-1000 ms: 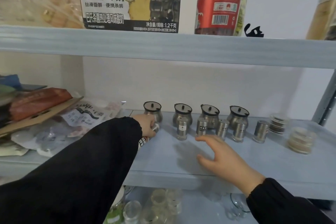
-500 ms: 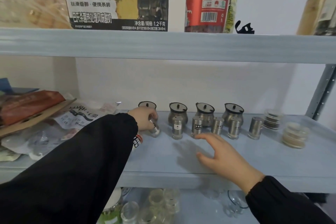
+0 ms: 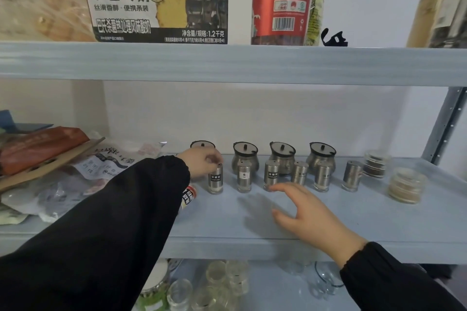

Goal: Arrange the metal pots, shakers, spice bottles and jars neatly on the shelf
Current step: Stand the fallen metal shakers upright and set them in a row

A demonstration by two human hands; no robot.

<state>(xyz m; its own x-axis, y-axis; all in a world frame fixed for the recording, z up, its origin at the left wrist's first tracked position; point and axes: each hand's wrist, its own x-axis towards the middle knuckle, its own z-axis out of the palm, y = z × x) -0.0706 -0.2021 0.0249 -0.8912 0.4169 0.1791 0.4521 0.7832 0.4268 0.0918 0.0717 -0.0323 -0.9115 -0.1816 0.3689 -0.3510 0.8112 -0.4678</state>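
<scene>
A: Leftmost shaker (image 3: 216,181), upright on the shelf (image 3: 353,219): left hand (image 3: 199,163) fingers pinch its cap; its contents cannot be made out.

B: Six shakers front; four metal pots (image 3: 282,156) at 12 o'clock, the leftmost partly hidden. Right hand (image 3: 308,212) fingers spread wide, empty. Two clear jars (image 3: 406,185) at 3 o'clock.

Silver shakers (image 3: 244,179), pale blue shelf (image 3: 379,225)
</scene>
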